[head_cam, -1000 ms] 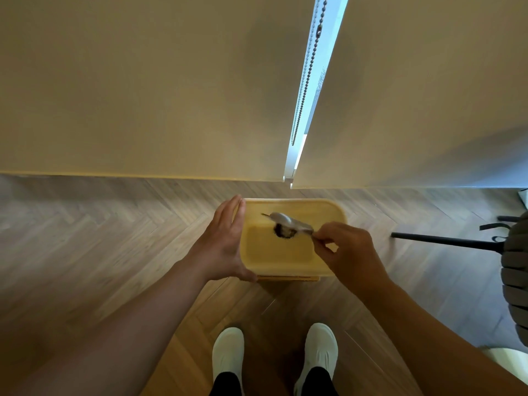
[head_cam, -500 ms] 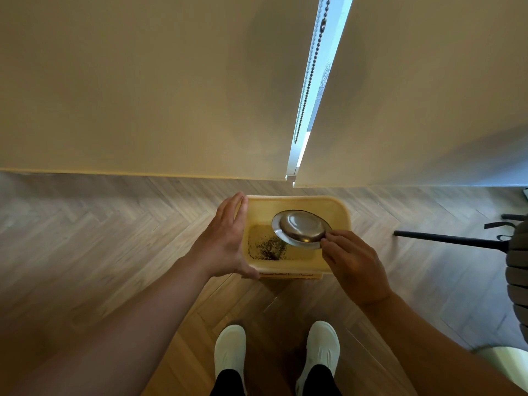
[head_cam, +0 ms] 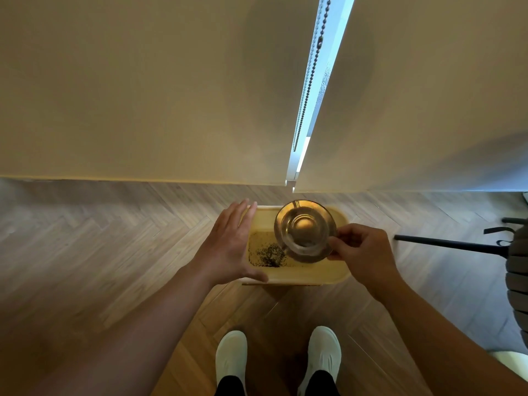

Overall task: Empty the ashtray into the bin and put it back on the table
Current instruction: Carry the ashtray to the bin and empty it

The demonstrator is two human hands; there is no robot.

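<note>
I've turned the round, shiny metal ashtray [head_cam: 305, 230] back upright over the yellow rectangular plastic bin [head_cam: 341, 274]; a second ago it was tipped on edge and spilling. My right hand [head_cam: 360, 255] pinches its near rim, and it looks clean inside. The dark ash [head_cam: 270, 254] now lies on the bin's floor. My left hand [head_cam: 225, 247], fingers spread, has lifted off the bin's side. Emptying looks done; I judge the table is next.

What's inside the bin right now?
A scatter of dark ash lies on the floor of the yellow bin, toward its left side. The metal ashtray, pinched by the right hand, covers the right part of the bin's floor, so that part is hidden.
</note>
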